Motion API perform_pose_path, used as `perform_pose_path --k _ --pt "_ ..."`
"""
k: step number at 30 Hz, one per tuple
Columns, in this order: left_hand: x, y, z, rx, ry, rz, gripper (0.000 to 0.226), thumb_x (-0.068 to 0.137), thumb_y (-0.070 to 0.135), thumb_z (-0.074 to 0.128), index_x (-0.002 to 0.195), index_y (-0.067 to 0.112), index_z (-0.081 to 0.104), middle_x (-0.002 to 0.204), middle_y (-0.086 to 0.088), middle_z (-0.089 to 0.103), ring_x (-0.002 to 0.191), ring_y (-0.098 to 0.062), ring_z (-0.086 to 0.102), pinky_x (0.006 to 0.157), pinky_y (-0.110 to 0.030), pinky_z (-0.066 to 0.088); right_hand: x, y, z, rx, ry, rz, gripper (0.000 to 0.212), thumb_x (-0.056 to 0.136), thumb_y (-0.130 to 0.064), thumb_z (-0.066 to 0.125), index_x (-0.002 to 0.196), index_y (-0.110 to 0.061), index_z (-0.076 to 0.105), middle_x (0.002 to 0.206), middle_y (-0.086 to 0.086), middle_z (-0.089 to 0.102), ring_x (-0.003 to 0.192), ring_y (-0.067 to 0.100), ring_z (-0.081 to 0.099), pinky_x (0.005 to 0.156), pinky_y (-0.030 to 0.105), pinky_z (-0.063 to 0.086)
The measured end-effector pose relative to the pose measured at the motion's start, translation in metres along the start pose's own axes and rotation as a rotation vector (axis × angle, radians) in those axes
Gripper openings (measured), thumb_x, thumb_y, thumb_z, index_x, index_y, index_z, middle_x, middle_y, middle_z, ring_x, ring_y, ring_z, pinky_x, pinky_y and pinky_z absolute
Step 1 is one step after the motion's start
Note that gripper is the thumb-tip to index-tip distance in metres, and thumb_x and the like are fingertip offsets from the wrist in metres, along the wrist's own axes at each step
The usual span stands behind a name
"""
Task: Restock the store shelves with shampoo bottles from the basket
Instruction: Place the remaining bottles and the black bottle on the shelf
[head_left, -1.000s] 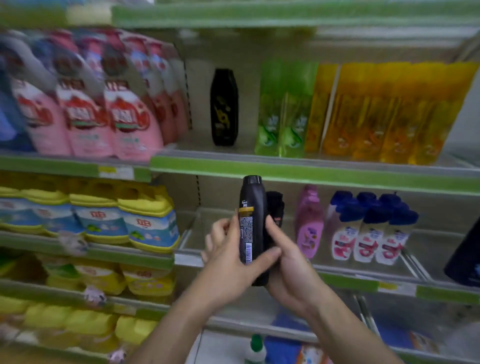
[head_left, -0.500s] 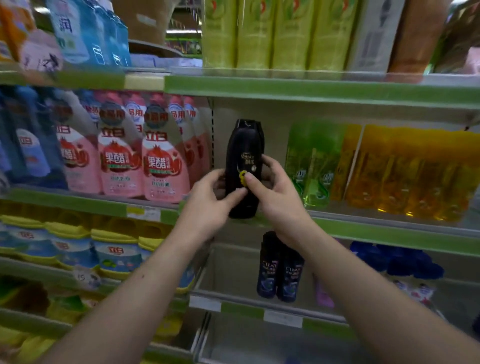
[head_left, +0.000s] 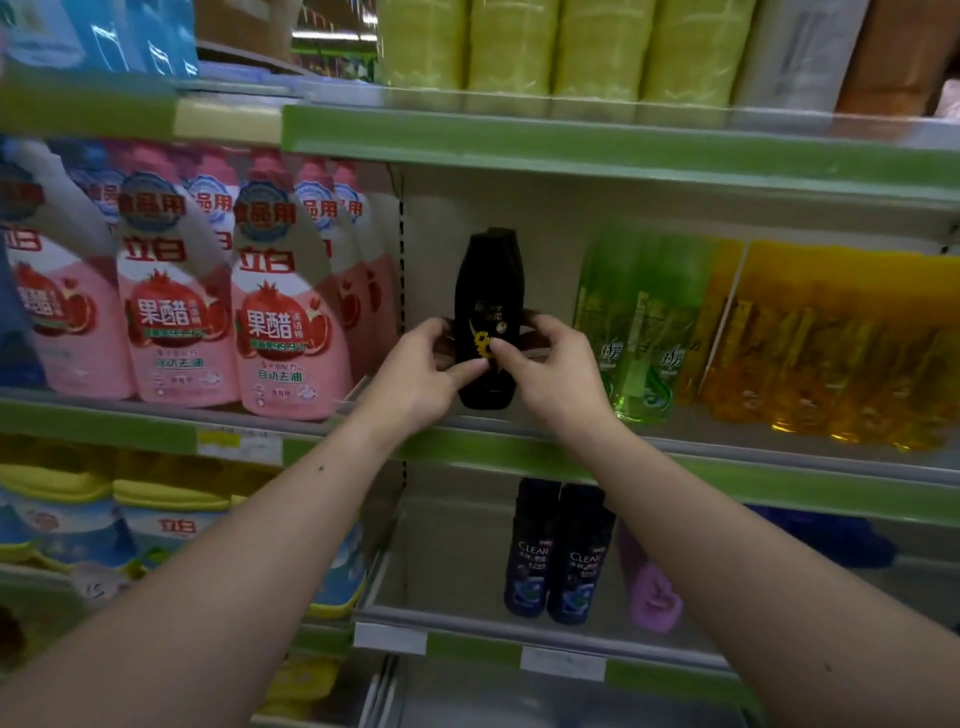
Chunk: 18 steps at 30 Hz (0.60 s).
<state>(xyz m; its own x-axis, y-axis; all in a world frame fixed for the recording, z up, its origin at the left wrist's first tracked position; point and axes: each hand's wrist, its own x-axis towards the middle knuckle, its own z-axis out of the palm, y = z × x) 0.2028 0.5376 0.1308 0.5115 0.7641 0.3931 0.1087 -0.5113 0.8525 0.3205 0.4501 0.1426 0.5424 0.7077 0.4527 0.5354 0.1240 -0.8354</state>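
A black shampoo bottle with a yellow sunflower on its label stands upright on the green-edged middle shelf. A second black bottle seems to stand right behind it. My left hand grips the bottle's left side and my right hand grips its right side, thumbs on the front of the label. One shelf down stand two dark CLEAR shampoo bottles. The basket is out of view.
Pink detergent bottles crowd the shelf left of the black bottle; green and orange refill pouches fill the right. Above is another green shelf edge with yellow-green packs. Yellow-capped tubs and a purple bottle sit lower down.
A second ago both hands held a dark bottle at the lower shelf. They have since risen to the middle shelf, and the black bottle now stands further in on it.
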Motion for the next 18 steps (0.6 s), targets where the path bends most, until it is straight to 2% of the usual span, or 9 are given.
perform_pose_path --k 7,10,12,13,15,18 --pt "0.003 -0.002 0.007 0.113 0.067 0.001 0.035 0.087 0.017 0.075 0.119 0.011 0.063 0.102 -0.003 0.073 0.097 -0.018 0.070 0.094 -0.039 0.055 0.000 0.010 0.005 0.000 0.086 0.052 0.024 0.090 -0.019 0.073 0.110 -0.010 0.065 0.102 0.004 0.072 0.095 0.020 0.069 0.086 0.037 0.058" --pt "0.001 -0.003 0.008 0.164 0.108 0.004 0.035 0.086 0.016 0.076 0.118 0.012 0.063 0.094 0.005 0.068 0.092 -0.012 0.068 0.084 -0.022 0.053 -0.001 0.010 0.007 -0.031 0.075 0.072 0.024 0.088 -0.017 0.074 0.108 -0.011 0.062 0.102 0.002 0.070 0.096 0.019 0.068 0.085 0.034 0.056" --pt "0.000 -0.003 0.011 0.184 0.130 0.009 0.036 0.086 0.013 0.076 0.119 0.011 0.062 0.094 0.006 0.066 0.085 -0.005 0.063 0.070 -0.003 0.043 -0.002 0.011 0.007 -0.038 0.063 0.084 0.025 0.088 -0.016 0.074 0.109 -0.012 0.061 0.101 0.001 0.069 0.097 0.018 0.067 0.083 0.030 0.054" --pt "-0.001 -0.003 0.012 0.199 0.137 0.010 0.037 0.086 0.012 0.076 0.121 0.011 0.062 0.098 0.003 0.068 0.085 -0.003 0.061 0.066 0.000 0.040 -0.004 0.010 0.007 -0.042 0.063 0.085 0.025 0.088 -0.015 0.073 0.110 -0.012 0.061 0.100 0.000 0.068 0.096 0.018 0.067 0.082 0.029 0.053" --pt "-0.002 -0.003 0.013 0.216 0.142 0.001 0.043 0.087 0.011 0.075 0.127 0.010 0.061 0.112 -0.003 0.071 0.093 -0.005 0.061 0.076 -0.006 0.041 -0.007 0.009 0.005 -0.049 0.066 0.071 0.028 0.089 -0.016 0.073 0.113 -0.013 0.059 0.100 -0.001 0.067 0.096 0.017 0.067 0.082 0.029 0.053" --pt "-0.012 -0.003 0.012 0.211 0.240 0.011 0.058 0.087 0.018 0.075 0.140 0.010 0.051 0.132 -0.006 0.063 0.119 -0.014 0.059 0.101 -0.028 0.046 -0.016 0.008 0.001 -0.056 0.074 0.008 0.037 0.091 -0.020 0.070 0.125 -0.015 0.056 0.110 -0.001 0.064 0.094 0.011 0.064 0.075 0.020 0.048"
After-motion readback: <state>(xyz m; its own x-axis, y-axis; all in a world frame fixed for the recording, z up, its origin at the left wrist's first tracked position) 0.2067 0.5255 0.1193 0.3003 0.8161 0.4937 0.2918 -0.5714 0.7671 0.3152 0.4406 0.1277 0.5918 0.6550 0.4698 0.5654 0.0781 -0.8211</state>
